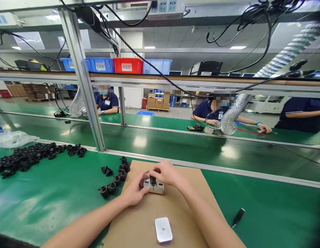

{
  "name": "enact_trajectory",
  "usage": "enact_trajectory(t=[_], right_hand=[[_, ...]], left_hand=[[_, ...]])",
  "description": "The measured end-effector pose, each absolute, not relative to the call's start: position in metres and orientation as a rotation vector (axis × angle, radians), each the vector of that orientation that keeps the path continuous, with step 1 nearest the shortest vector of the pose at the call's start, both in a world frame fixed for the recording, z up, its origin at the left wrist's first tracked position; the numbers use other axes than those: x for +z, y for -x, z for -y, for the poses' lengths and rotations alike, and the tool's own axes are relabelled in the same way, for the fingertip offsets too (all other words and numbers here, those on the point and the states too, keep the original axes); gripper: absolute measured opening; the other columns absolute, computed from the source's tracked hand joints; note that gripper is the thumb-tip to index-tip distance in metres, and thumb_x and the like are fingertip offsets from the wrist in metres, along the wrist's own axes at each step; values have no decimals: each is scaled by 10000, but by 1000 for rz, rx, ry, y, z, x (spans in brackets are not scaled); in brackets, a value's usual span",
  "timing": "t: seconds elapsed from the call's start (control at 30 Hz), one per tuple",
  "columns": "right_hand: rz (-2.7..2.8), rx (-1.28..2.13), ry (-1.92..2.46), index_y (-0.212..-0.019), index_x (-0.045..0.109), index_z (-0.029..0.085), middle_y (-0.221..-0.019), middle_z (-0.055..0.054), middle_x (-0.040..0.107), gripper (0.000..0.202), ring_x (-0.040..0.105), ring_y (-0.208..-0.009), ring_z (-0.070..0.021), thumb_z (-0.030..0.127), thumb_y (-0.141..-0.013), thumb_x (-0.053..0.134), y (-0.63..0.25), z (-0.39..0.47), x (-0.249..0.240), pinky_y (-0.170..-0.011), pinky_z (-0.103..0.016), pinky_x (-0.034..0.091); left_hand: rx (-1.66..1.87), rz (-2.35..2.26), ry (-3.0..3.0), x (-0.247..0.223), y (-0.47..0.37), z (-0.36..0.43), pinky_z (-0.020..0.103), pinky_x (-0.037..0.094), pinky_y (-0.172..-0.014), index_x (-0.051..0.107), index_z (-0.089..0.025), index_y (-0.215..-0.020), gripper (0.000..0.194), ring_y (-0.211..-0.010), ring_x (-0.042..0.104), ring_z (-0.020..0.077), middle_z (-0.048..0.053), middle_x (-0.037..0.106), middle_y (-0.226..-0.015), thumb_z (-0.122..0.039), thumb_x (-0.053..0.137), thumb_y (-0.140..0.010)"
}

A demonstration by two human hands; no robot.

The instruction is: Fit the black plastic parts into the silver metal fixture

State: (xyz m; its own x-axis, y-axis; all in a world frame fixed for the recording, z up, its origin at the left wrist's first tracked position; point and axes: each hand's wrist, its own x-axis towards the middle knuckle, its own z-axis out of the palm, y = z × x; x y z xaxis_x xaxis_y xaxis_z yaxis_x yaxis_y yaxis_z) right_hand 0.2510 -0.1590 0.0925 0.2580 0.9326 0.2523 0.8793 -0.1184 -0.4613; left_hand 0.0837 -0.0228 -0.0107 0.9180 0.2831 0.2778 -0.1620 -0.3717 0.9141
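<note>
A silver metal block [156, 188] with slots in its top lies on a brown cardboard sheet [185, 206]. My left hand [136, 189] grips the block's left side, thumb at the front edge. From above, my right hand [163, 172] closes its fingers round a small black part [153, 179] that stands upright at the middle of the block. The fingers cover the upper end of that part. Nearer to me on the cardboard is a white rounded-corner plate [163, 230] with a small spot at its centre.
Several black round parts [112, 187] line the cardboard's left edge, and a large heap of black parts [28, 156] lies far left near a clear plastic bag [13, 138]. A black-handled screwdriver [238, 217] rests at right. Beyond a metal frame post [83, 75], co-workers sit across the line.
</note>
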Motion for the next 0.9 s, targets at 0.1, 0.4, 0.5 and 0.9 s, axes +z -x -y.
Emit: enact_trajectory(t=[0.1,0.4,0.5,0.9], right_hand=[[1672,145,2006,-725,768,215,-682,-17,727,219,544,-586,-143,290,-911,678,-252,161,94,-578,-290,292],[1696,210,2003,-740,769,202,-661,-6,696,300,487,-575,-129,357,-963,641,-257,163,99,-571,-286,284],[1694,229,2021,-767,781,211,-687,-1,707,254,498,-590,-130,322,-951,645,-258,163,100,-575,-284,290],[1651,331,2094,-902,774,185,-794,-49,734,225,589,-664,-170,367,-946,650,-255,164,95,-588,-278,357]], left_hand=[[458,-93,-1876,-13,-85,21,367,554,-846,407,-230,-1537,693,-997,679,222,129,642,-1376,-192,655,-891],[429,-68,-1858,-7,-86,15,380,555,-892,450,-211,-1508,647,-1082,682,248,145,659,-1355,-225,677,-903],[428,-60,-1848,-8,-87,13,346,553,-838,452,-202,-1504,643,-1029,690,230,141,670,-1324,-233,679,-903],[379,-49,-1777,-6,-90,10,358,557,-841,414,-214,-1517,655,-937,703,208,147,673,-1306,-320,676,-926]])
